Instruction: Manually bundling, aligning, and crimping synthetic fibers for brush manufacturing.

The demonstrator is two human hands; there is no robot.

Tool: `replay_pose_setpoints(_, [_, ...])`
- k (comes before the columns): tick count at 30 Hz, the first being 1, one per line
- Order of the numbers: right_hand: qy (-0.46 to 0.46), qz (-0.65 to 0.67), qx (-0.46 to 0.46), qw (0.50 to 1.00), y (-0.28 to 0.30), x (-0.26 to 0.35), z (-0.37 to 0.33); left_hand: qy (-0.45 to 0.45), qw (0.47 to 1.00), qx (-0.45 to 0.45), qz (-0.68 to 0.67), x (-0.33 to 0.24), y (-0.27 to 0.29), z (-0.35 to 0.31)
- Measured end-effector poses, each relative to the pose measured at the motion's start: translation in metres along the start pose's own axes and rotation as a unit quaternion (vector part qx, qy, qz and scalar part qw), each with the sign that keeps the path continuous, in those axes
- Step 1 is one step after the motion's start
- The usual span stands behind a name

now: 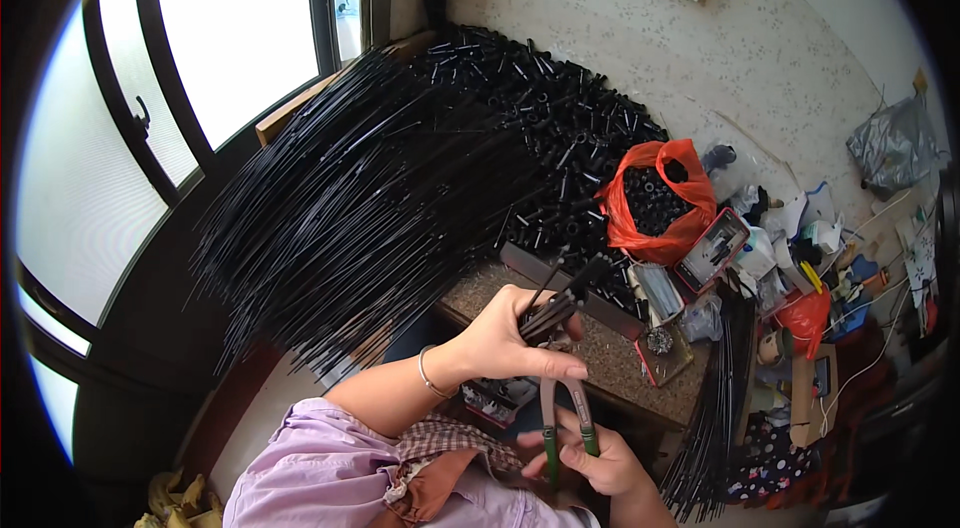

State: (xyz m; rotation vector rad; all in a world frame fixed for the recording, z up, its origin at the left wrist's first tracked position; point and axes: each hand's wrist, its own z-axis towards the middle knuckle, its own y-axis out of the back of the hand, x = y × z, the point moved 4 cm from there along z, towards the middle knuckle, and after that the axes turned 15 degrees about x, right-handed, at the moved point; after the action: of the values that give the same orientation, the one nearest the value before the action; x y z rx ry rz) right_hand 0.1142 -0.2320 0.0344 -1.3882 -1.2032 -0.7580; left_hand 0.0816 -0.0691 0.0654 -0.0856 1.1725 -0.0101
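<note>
My left hand [505,338], with a bracelet at its wrist, is closed around a small bundle of thin black pieces [560,313] that stick out past the fingers. Just below its thumb, a pair of green-handled pliers [590,433] has its handles spread apart. My right hand [610,465] grips those handles from below. The plier jaws are hidden under the left thumb and the bundle, so I cannot tell what they touch. Behind the left hand a narrow dark bar [600,306] lies along the speckled tabletop [480,288].
Long thin black rods [350,188] cover the table's left side, overhanging its edge. Short black tubes [560,98] are heaped behind. An orange-red bag [640,240] of black parts and a phone [712,250] stand right. More rods [715,408] hang at the right edge, near clutter.
</note>
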Motion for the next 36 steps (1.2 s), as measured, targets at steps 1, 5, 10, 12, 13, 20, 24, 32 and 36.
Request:
replay_pose_setpoints(1, [-0.003, 0.098, -0.001, 0.995, -0.004, 0.0, -0.001, -0.003, 1.0, 0.002, -0.002, 0.0, -0.001, -0.001])
replay_pose_setpoints(5, [-0.047, 0.082, 0.081, 0.992, 0.005, -0.002, -0.009, -0.002, 0.998, -0.02, 0.059, 0.006, -0.003, -0.004])
replay_pose_setpoints(10, [-0.091, -0.455, -0.196, 0.864, 0.013, 0.016, -0.019, 0.006, 0.996, -0.044, 0.077, 0.011, 0.0, 0.001])
replay_pose_setpoints(12, [-0.053, -0.501, -0.212, 0.837, 0.012, 0.013, -0.018, 0.012, 0.996, -0.035, 0.086, 0.01, -0.001, 0.002])
replay_pose_setpoints(13, [-0.015, -0.544, -0.228, 0.807, 0.01, 0.014, -0.018, 0.01, 0.996, -0.035, 0.085, 0.006, 0.0, 0.003])
replay_pose_setpoints(20, [0.039, -0.367, -0.238, 0.899, -0.007, 0.014, 0.002, -0.05, 0.997, -0.052, -0.011, -0.005, -0.004, -0.002])
replay_pose_setpoints(24, [0.027, -0.436, -0.235, 0.868, -0.009, 0.003, 0.006, -0.054, 0.996, -0.071, -0.028, 0.001, -0.007, -0.005])
replay_pose_setpoints(32, [0.001, -0.252, -0.214, 0.944, 0.01, 0.007, 0.003, -0.034, 0.997, -0.06, -0.042, -0.009, -0.008, 0.01])
replay_pose_setpoints(36, [0.024, -0.464, -0.3, 0.833, 0.075, 0.019, -0.029, 0.005, 0.996, -0.079, -0.029, -0.011, -0.014, 0.018])
